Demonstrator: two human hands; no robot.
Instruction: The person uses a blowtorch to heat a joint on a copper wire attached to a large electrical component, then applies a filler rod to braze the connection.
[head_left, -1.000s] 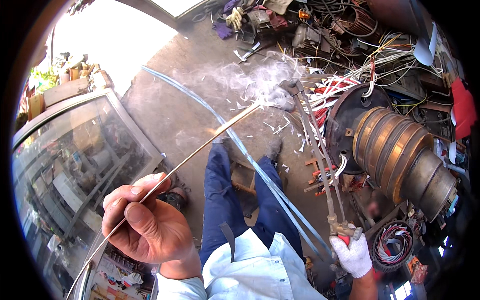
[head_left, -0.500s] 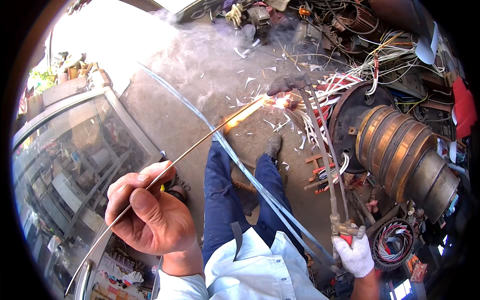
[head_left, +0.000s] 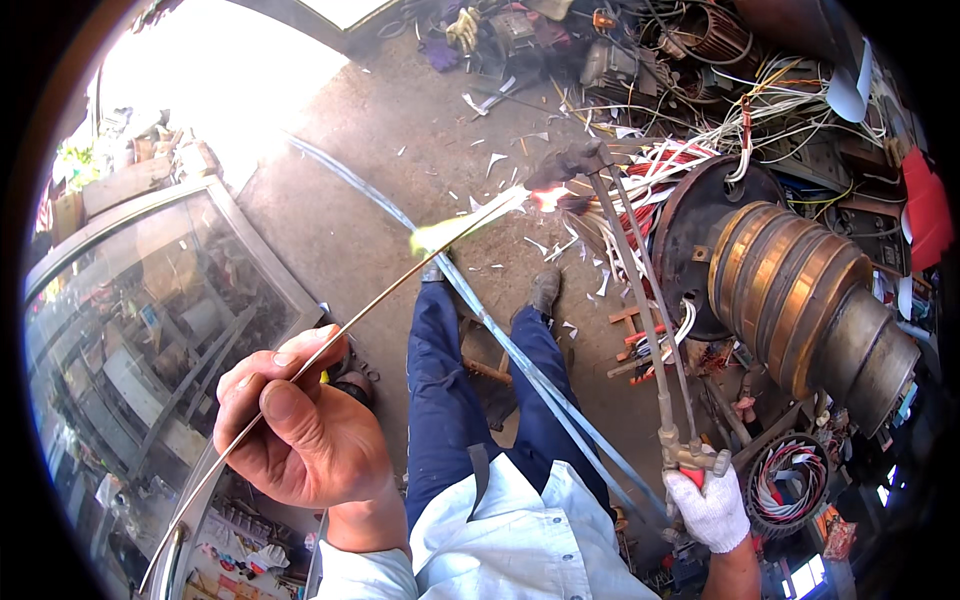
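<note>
My bare left hand [head_left: 305, 430] pinches a long thin metal rod [head_left: 385, 299] between thumb and fingers. The rod slants up to the right, its far end inside the flame. My right hand [head_left: 708, 508], in a white knitted glove, grips the handle of a gas torch [head_left: 637, 305]. Two parallel pipes run from that handle up to the angled torch head [head_left: 568, 166]. A yellow-green flame [head_left: 450, 234] streams leftward past a pinkish glow at the wire ends. Red and white wires [head_left: 665, 160] run to a dark round flange [head_left: 690, 240] beside a shaft with copper-coloured rings [head_left: 790, 300].
Blue hoses [head_left: 520, 370] cross over my legs. A glass-topped cabinet [head_left: 165, 320] stands at left. White scraps [head_left: 495, 163] litter the floor. Motor parts [head_left: 710, 45] and cables pile up at the far right, and a ring-shaped wound part [head_left: 788, 485] lies near my right hand.
The smoke over the floor has thinned. The flame has turned from orange to yellow-green and spreads farther left along the rod. Both hands keep nearly the same place and grip.
</note>
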